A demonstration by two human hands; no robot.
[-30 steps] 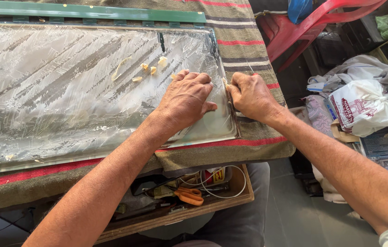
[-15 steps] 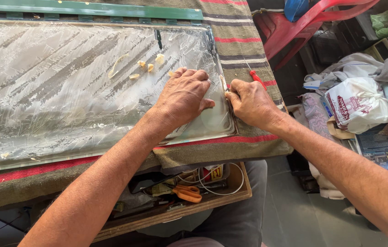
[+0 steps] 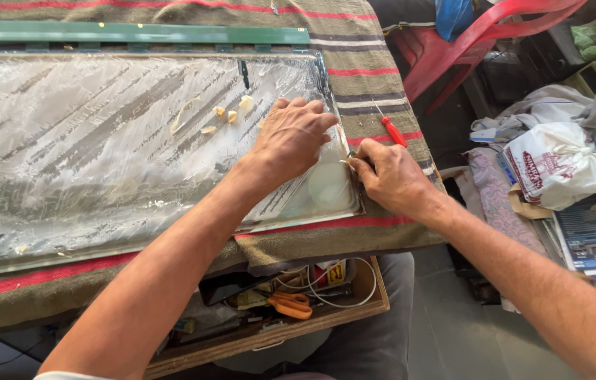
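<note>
A wide, flat glossy panel (image 3: 122, 155) with a crinkled, streaky silver film surface lies across a coarse woven olive cloth with red stripes (image 3: 354, 77). The left hand (image 3: 291, 137) rests palm down on the panel's right end, fingers spread flat against the slick sheet. Just to its right, the right hand (image 3: 389, 176) sits at the panel's right edge, its thumb and forefinger pinched narrowly on a thin pale strip (image 3: 343, 144) running along that edge; what else it may grip I cannot tell. A few small cream-coloured scraps (image 3: 224, 116) lie on the film left of the left hand.

Along the far edge of the panel runs a long green metal bar (image 3: 136, 35). On the cloth to the right, beyond the right hand, lies a slim screwdriver with a red handle (image 3: 393, 130). Below the near edge, an open wooden drawer (image 3: 354, 309) holds orange-handled scissors (image 3: 291, 304) and white cable. Far right stand a red plastic chair (image 3: 495, 35) and a heap of bags and cloth.
</note>
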